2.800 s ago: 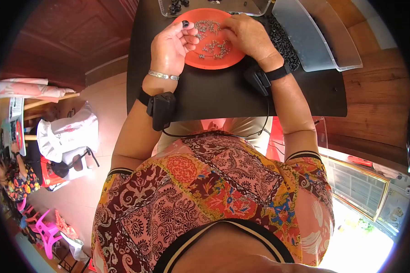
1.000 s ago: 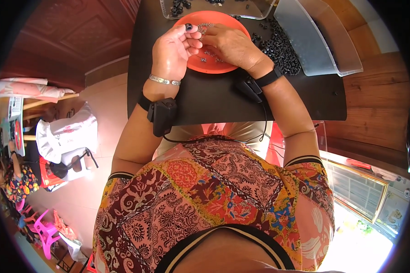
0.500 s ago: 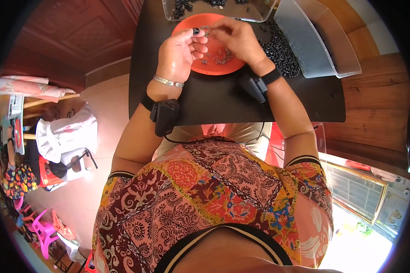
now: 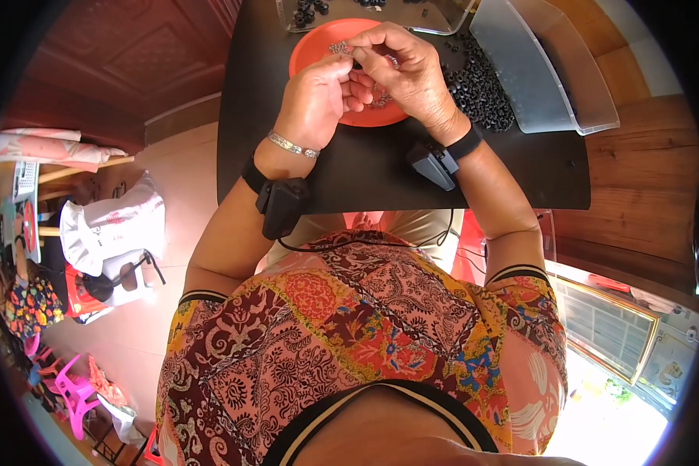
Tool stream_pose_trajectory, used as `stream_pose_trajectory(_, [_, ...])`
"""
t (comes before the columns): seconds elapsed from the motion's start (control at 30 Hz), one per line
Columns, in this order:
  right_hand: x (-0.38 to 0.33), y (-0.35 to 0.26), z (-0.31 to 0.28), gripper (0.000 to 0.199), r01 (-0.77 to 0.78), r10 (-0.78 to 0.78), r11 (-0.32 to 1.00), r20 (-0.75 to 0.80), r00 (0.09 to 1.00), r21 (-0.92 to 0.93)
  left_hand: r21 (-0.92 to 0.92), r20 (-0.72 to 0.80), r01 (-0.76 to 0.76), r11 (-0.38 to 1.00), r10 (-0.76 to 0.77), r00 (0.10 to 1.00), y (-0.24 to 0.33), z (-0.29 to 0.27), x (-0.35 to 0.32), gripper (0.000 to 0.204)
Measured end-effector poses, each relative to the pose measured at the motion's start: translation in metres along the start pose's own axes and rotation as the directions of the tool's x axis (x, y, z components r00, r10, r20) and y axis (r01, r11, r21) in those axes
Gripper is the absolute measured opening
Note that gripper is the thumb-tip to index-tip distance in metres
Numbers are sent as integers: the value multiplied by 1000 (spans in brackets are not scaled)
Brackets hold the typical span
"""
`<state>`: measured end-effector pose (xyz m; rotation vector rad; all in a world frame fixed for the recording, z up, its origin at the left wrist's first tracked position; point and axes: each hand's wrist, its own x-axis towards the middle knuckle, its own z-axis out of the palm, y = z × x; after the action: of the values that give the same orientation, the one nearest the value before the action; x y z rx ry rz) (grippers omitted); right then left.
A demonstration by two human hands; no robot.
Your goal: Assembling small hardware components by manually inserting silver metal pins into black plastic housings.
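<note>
A person seated at a black table (image 4: 380,179) works over an orange plate (image 4: 318,43), both hands raised just above it. A clear lidded tray (image 4: 544,70) lies out to the right of the grip, with a loose heap of small black parts (image 4: 481,89) between it and the plate. The left hand (image 4: 314,101) and right hand (image 4: 408,74) meet fingertip to fingertip, pinched together on a small metal piece (image 4: 340,48) held at the point where they touch, directly over the plate's far half. Its long axis is too small to tell. Both hands are equally close.
</note>
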<state>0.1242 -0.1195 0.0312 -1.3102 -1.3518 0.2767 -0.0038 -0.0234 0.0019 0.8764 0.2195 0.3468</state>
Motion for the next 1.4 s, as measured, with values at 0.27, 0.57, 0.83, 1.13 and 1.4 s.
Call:
stream_pose_trajectory(0.27, [-1,8,-1,13,235,-240,942,9,971,-238,-124,55,9,992,-2,998,3,0,3,23])
stream_pose_trajectory(0.57, [0,11,-2,18,321,-321,927,30,946,-193,-117,-6,-51,992,51,999,5,-1,1,23])
stream_pose_trajectory(0.83, [-2,7,-3,18,346,-351,885,40,935,-313,92,23,-187,978,186,982,7,-3,3,22])
stream_pose_trajectory(1.13, [-3,9,9,23,336,-346,909,1,938,-248,-109,119,-120,987,133,984,1,-11,11,24])
stream_pose_trajectory(1.4, [19,-20,-52,13,140,-256,792,-115,960,-594,-77,-56,-56,995,52,997,7,-14,3,24])
